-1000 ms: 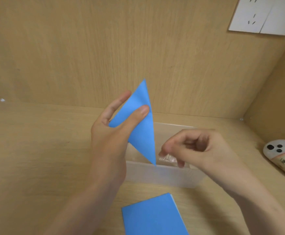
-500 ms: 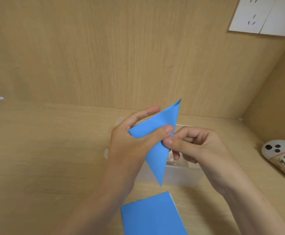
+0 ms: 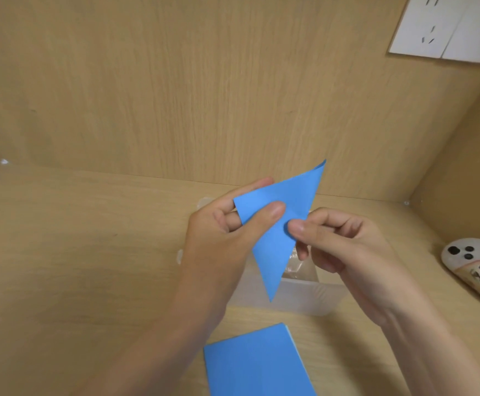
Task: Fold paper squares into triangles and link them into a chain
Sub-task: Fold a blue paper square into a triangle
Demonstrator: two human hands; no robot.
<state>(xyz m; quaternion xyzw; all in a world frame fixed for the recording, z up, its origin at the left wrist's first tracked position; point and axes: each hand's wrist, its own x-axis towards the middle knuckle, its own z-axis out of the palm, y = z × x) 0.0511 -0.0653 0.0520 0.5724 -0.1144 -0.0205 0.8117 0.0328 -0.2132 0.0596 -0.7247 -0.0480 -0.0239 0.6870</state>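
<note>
Blue folded paper triangle (image 3: 278,224), held in air above clear plastic box (image 3: 304,298): our left hand (image 3: 221,238) pinches it w/ thumb; right hand (image 3: 344,247) pinches edge, prob. to sharpen crease.

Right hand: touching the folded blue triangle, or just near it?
Touching. The head view shows the right hand with its thumb pressed on the triangle at its right edge, fingers curled behind; the left hand pinches it too.
</note>
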